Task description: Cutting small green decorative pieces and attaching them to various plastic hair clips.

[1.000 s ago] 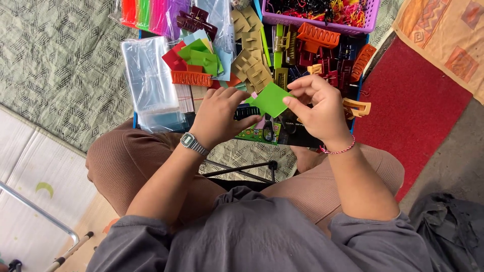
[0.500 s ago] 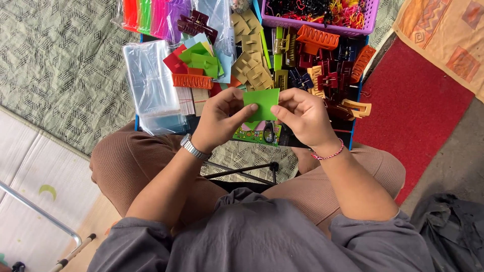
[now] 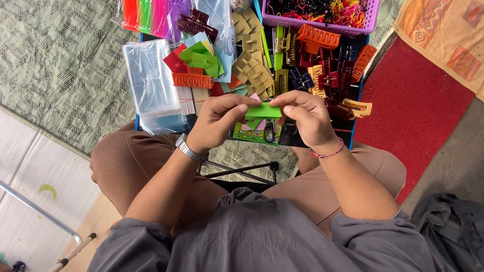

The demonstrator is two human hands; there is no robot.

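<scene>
Both hands hold one small green card (image 3: 263, 111) between them, above my lap. My left hand (image 3: 217, 123), with a metal watch on its wrist, pinches the card's left end. My right hand (image 3: 305, 118), with a red thread bracelet, pinches the right end. The card is folded or seen nearly edge-on. Just beyond the hands lies a low tray (image 3: 355, 132) full of hair claw clips (image 3: 317, 38) in orange, tan, dark red and green, and a pile of coloured cards (image 3: 199, 63).
A stack of clear plastic bags (image 3: 154, 85) lies left of the tray. A purple basket (image 3: 322, 15) of small hair accessories stands at the back. Packs of bright combs (image 3: 151, 15) lie at the top left. A red mat (image 3: 418, 111) covers the floor on the right.
The green card was held flat and facing me; both hands have drawn together and turned or folded it, so it now shows as a narrow strip.
</scene>
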